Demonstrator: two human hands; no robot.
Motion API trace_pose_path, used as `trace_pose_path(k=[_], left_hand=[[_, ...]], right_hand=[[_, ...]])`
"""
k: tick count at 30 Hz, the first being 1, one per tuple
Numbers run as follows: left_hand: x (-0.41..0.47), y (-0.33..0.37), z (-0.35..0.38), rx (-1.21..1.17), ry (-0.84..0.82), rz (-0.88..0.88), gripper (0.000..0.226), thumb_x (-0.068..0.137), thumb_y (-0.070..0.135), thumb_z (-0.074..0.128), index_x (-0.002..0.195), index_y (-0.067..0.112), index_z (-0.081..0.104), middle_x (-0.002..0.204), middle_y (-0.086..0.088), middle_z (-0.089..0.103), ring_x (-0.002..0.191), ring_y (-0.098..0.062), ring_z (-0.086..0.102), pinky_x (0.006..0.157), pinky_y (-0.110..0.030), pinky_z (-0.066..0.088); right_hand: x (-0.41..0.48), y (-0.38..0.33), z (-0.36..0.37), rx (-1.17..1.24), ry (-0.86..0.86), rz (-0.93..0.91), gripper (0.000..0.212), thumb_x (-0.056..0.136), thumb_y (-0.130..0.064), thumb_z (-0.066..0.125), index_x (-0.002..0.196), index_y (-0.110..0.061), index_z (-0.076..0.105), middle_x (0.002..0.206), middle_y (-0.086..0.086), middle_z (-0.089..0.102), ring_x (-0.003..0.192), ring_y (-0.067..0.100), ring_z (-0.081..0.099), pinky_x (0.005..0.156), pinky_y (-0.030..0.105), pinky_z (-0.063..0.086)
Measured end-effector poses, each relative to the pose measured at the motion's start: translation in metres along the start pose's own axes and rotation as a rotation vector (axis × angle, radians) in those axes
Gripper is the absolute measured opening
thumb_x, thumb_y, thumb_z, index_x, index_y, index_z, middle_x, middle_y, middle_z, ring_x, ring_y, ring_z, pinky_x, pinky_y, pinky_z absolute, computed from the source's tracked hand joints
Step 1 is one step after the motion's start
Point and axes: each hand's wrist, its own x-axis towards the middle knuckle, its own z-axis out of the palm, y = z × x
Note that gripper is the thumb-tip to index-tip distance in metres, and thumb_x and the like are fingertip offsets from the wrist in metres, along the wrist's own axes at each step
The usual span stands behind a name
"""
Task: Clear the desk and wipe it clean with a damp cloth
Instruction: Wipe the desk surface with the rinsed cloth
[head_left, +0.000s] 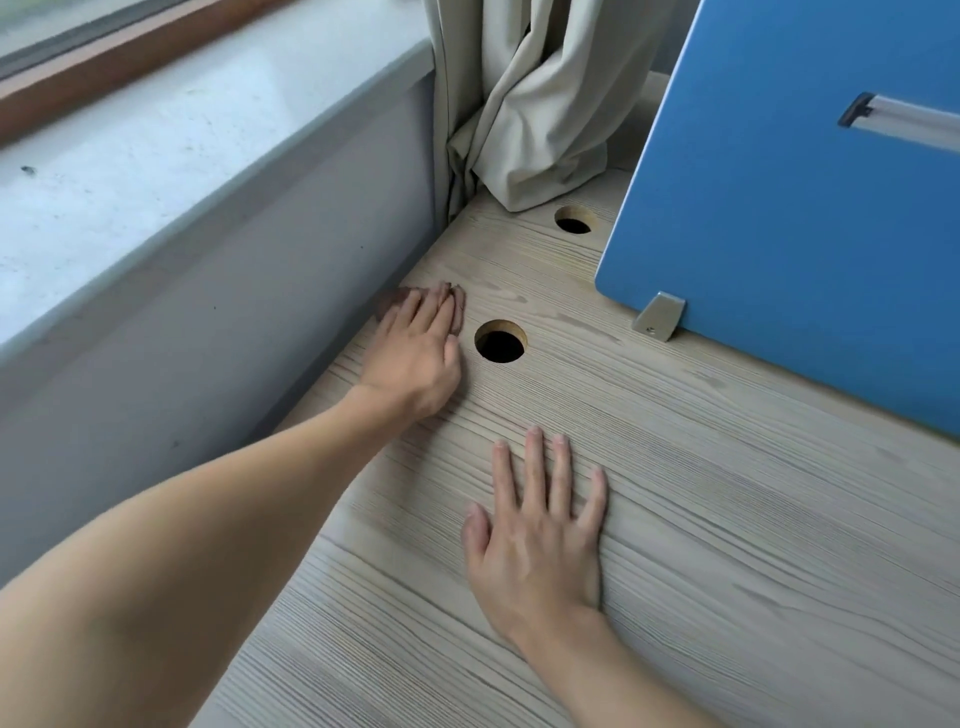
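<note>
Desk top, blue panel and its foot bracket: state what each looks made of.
Desk top: likely wood-grain laminate over board, matte; streaky pale grain, and the cable hole shows a brown cut core. Blue panel: smooth, even colour, perhaps laminated or painted board; unsure. Foot bracket: dull grey metal, with a screw head.

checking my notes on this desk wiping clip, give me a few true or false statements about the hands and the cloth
1. The left hand presses a small brown cloth onto the pale wood-grain desk. True.
2. The right hand grips the blue partition panel. False: it lies flat on the desk, fingers straight.
3. The cloth sits inside the nearer round hole. False: it lies beside the hole, toward the wall.
4. The beige curtain reaches the desk's corner. True.
</note>
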Motion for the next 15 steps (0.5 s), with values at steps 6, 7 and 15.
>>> trace_pose_path(k=[6, 7, 15], left_hand=[[-0.050, 0.011, 0.006, 0.017, -0.019, 0.123, 0.068, 0.094, 0.043, 0.009, 0.159, 0.022, 0.008, 0.167, 0.002, 0.005, 0.154, -0.018, 0.000, 0.123, -0.032, -0.004], [-0.061, 0.014, 0.007, 0.021, -0.029, 0.140, 0.070, 0.094, 0.045, 0.006, 0.159, 0.022, 0.008, 0.166, 0.003, 0.004, 0.154, -0.017, -0.001, 0.124, -0.032, -0.004], [-0.154, 0.069, 0.012, 0.000, -0.131, 0.243, 0.071, 0.090, 0.047, 0.000, 0.158, 0.026, -0.001, 0.165, 0.008, -0.006, 0.150, -0.009, -0.017, 0.124, -0.033, -0.008]], right_hand=[[0.002, 0.001, -0.001, 0.030, -0.025, -0.001, 0.067, 0.091, -0.048, 0.034, 0.148, -0.016, 0.048, 0.157, 0.018, 0.036, 0.147, 0.039, 0.031, 0.115, 0.069, 0.017], [0.002, 0.002, -0.001, 0.040, -0.034, -0.007, 0.067, 0.090, -0.048, 0.034, 0.147, -0.016, 0.049, 0.157, 0.018, 0.038, 0.147, 0.039, 0.032, 0.115, 0.068, 0.016], [0.013, 0.029, -0.021, 0.543, -0.170, 0.051, 0.065, 0.095, -0.014, 0.043, 0.157, -0.018, 0.024, 0.165, -0.002, 0.022, 0.154, 0.017, 0.011, 0.124, 0.040, -0.001]])
